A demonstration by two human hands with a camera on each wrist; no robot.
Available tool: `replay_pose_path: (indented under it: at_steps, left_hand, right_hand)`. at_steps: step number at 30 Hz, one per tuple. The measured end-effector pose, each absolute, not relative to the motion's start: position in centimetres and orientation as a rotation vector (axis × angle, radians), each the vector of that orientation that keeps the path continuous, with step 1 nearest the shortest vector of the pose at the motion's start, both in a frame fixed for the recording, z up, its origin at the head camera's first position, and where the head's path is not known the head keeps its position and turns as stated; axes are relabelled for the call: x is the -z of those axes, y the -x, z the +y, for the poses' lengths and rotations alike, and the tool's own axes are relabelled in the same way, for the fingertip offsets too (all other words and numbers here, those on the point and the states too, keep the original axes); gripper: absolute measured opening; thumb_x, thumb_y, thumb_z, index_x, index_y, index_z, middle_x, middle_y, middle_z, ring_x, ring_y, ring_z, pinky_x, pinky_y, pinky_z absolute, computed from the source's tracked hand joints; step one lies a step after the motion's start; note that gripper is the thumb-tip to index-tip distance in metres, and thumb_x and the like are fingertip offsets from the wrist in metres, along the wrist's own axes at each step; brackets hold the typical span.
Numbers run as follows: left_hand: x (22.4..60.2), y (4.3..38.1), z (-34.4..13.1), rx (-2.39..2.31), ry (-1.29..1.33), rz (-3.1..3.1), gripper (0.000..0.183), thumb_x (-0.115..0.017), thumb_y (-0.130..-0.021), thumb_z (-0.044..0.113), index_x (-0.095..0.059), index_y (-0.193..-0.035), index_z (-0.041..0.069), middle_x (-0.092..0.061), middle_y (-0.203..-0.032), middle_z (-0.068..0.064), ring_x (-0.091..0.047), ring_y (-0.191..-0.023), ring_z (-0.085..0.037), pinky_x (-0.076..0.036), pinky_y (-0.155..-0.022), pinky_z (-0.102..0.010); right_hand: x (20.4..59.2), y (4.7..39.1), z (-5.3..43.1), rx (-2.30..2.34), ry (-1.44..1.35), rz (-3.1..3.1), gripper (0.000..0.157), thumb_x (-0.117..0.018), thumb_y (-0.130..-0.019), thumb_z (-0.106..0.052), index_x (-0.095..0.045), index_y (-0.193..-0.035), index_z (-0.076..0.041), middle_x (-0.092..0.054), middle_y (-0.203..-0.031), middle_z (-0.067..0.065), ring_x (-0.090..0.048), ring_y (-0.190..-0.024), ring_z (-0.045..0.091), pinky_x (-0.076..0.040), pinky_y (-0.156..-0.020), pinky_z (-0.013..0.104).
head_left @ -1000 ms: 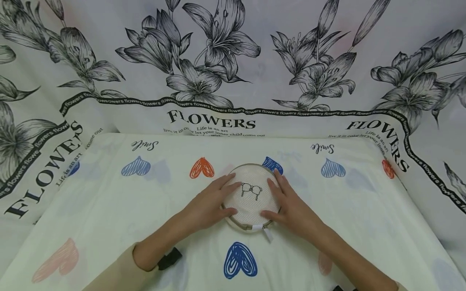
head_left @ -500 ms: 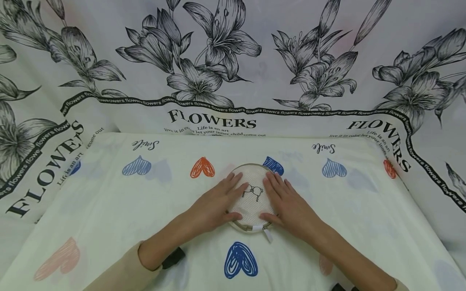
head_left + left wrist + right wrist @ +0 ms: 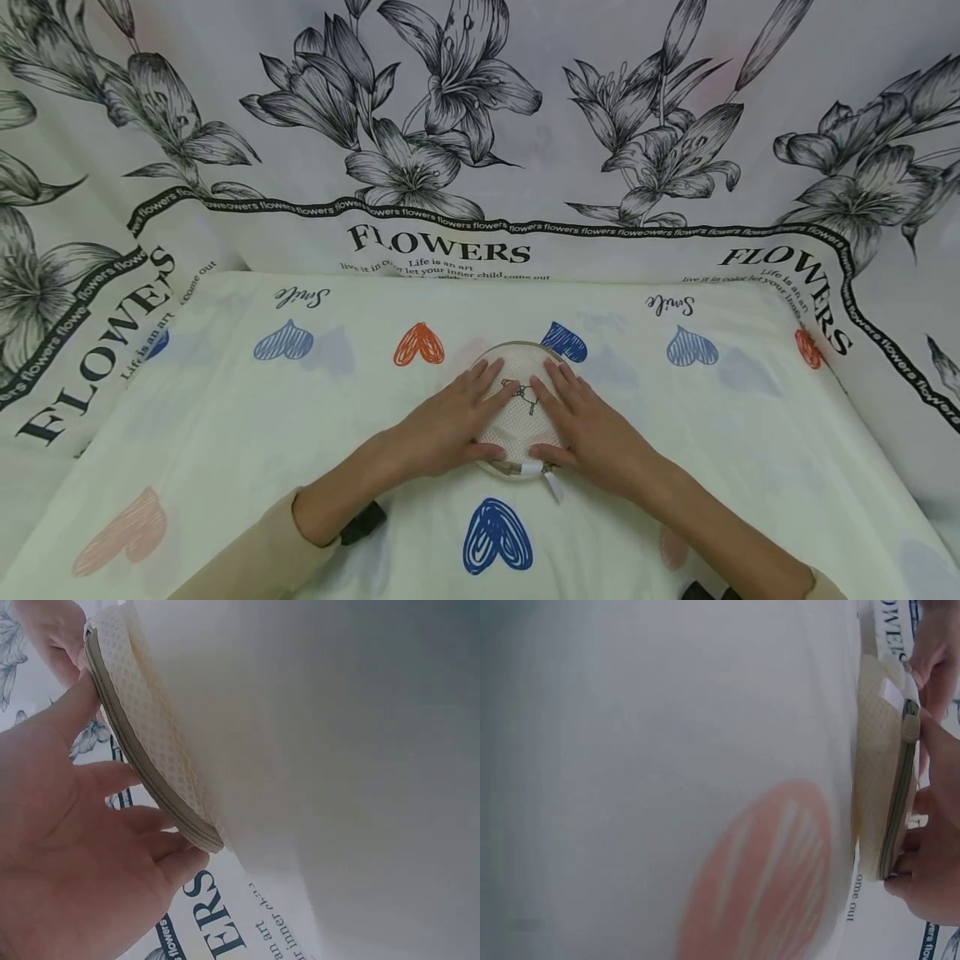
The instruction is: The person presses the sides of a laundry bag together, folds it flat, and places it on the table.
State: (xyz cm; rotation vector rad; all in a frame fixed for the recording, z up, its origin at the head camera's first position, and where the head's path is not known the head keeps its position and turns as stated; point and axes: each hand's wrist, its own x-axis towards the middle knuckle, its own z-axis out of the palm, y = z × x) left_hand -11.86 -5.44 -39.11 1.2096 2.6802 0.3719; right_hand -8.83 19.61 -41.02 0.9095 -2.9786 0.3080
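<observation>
A round cream mesh laundry bag (image 3: 519, 432) with a small bra drawing on its top lies on the cloth. My left hand (image 3: 448, 423) rests on its left side, fingers spread over the mesh. From the other side my right hand (image 3: 603, 432) lies on the bag, fingers likewise spread. Part of the drawing is covered by fingers. Around the upper edge runs a brown zipper (image 3: 139, 746), touched by the left fingers in the left wrist view. The zipper pull (image 3: 910, 727) appears near the right thumb in the right wrist view. A white tag (image 3: 555, 487) hangs at the front.
White cloth (image 3: 375, 333) printed with hearts covers the table. Behind it hangs a curtain (image 3: 525, 100) with black flower drawings and lettering. A blue heart print (image 3: 497, 536) shows in front of the bag.
Both hands have moved inward over the bag, bringing the thumbs closer together. Fingers cover more of the bra drawing than before. The bag stays nearly in place.
</observation>
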Motion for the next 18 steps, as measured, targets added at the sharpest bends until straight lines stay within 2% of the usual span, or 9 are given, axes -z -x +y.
replay_pose_path:
  at_steps: [7,18]
  left_hand:
    - [39.35,11.9,-5.39,-0.291,-1.229,2.66,0.086,-0.057,-0.094,0.055,-0.021,-0.159,0.012,-0.009,-0.165,-0.018,-0.005,-0.151,-0.037,-0.014,-0.121,-0.048]
    - [39.6,11.79,-5.1,-0.234,-1.248,2.655,0.085,-0.056,-0.096,0.054,-0.021,-0.159,0.009,-0.009,-0.164,-0.02,-0.007,-0.151,-0.038,-0.016,-0.12,-0.049]
  right_hand:
    - [41.27,8.81,19.54,-0.317,-0.917,-2.981,0.089,-0.053,-0.093,-0.064,-0.028,-0.157,-0.006,-0.015,-0.163,0.02,-0.014,-0.15,0.037,-0.022,-0.118,0.052]
    - [41.67,8.83,19.52,-0.265,-0.93,-2.984,0.089,-0.056,-0.093,-0.06,-0.027,-0.156,-0.004,-0.016,-0.163,0.022,-0.016,-0.149,0.038,-0.024,-0.117,0.051]
